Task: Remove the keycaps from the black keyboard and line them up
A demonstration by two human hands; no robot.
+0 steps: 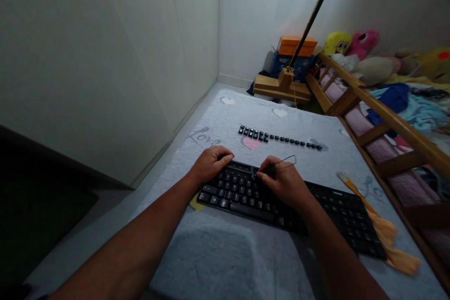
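A black keyboard (251,210) lies at a slant on a grey-blue cloth with heart prints. My left hand (210,164) is closed on its far left corner, the thumb lying along the top edge. Fingers pinched, my right hand (283,180) holds a thin bent wire tool, like a wire keycap puller (291,159), over the upper row of keys. The wire's loop sticks out above the knuckles; its other end is hidden by the fingers. Beyond the keyboard, loose black keycaps (287,140) lie in a line, doubled into two rows at the left.
Right of the keyboard are a flat brush (348,182) and a crumpled orange cloth (390,239). A yellow piece (197,203) peeks from under its left corner. A wooden bed rail (393,108) borders the right; a white cabinet (140,56) the left. A pole on a wooden base (281,85) stands behind.
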